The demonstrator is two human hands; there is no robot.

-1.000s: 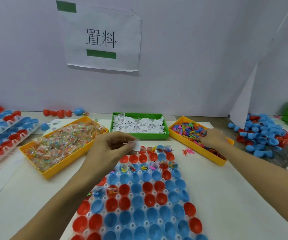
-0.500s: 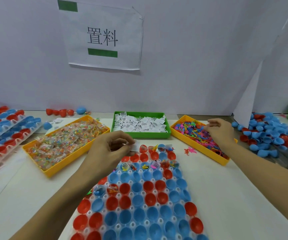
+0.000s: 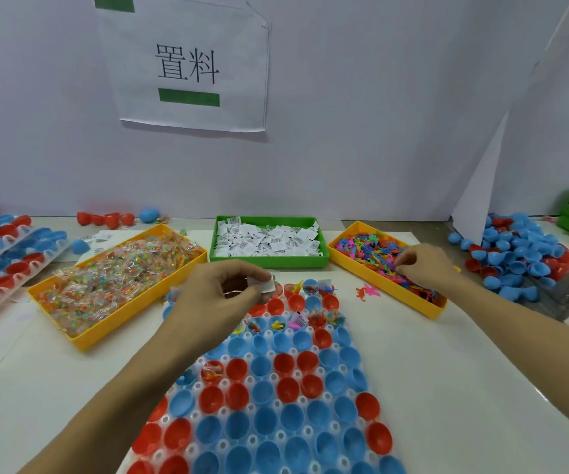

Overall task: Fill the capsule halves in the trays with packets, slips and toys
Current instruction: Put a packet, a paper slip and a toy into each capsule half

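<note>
Mid-fill on the pale smooth bench [image 3: 447, 371]: glossy red and blue capsule halves [image 3: 266, 398] mostly still empty in the clear dimpled tray [image 3: 278, 436], left hand [image 3: 221, 295] pinching a white paper slip [image 3: 265, 284] above the far rows, right hand [image 3: 425, 266] curled, picking soft toys [image 3: 365, 249] in the yellow bin [image 3: 379, 285]; next, probably dropping both into one cup.

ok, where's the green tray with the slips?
Head view: the green tray sits centre, at the back of the table, between the packet tray on the left and the toy tray on the right.
</note>
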